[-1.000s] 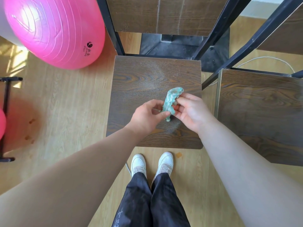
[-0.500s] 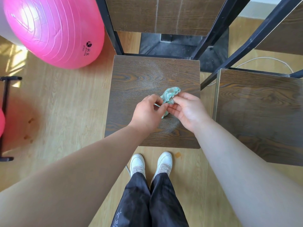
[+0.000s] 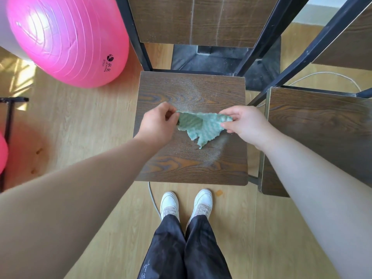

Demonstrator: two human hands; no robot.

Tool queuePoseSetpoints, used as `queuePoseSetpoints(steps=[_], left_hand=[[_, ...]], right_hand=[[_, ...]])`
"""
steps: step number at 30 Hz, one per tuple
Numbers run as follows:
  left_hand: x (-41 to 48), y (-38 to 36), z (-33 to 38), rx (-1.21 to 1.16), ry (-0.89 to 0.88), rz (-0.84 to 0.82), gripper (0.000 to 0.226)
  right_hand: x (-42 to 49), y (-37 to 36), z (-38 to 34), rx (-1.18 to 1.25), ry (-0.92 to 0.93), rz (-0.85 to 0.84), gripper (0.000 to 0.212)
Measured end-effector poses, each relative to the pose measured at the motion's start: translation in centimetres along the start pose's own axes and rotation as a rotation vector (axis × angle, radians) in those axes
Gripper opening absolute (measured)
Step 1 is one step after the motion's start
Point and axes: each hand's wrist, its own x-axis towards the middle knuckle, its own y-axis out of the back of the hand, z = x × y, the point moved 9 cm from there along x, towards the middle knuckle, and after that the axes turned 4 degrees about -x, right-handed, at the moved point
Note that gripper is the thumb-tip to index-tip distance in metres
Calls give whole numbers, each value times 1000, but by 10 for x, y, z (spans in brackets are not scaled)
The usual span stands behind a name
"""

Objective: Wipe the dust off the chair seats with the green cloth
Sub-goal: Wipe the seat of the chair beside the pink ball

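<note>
The green cloth (image 3: 200, 126) hangs spread between both hands above the dark wooden chair seat (image 3: 191, 164) in front of me. My left hand (image 3: 158, 122) pinches the cloth's left corner. My right hand (image 3: 244, 122) pinches its right corner. A pale streak of dust runs across the seat. A second dark wooden chair seat (image 3: 318, 125) stands close to the right, partly behind my right arm.
A large pink exercise ball (image 3: 68, 39) sits on the floor at the upper left. Black metal chair frames (image 3: 259, 43) and wooden backrests rise behind the seats. A black stand (image 3: 8, 125) is at the left edge. My white shoes (image 3: 186, 202) stand just below the seat's front edge.
The cloth was bunched between both hands held close together. My hands have moved apart and the cloth is now stretched open between them.
</note>
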Motion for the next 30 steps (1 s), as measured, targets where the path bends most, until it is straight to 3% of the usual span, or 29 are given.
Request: queuePoseSetpoints(steps=[2,4,9,17,24,30], left_hand=[[12,10,7,69,-54,-17,4],[23,18,20,153,-135,-59,2],[46,40,55,361,-357,-100,13],[43,72,83,325,-490,-15,16],[0,19,7,259,-280,-157,10],[-43,-43,-68,241,-53,-321,12]], right_hand=[[4,14,-11,-257,63,16,30],[9,30,-23,-324,106,58,24],[23,69,-51,-260,160,175,14],[17,91,-72,-189,236,301,15],[-8,18,-4,-251,132,140,15],[-33,-54,75,-137,-120,13,21]])
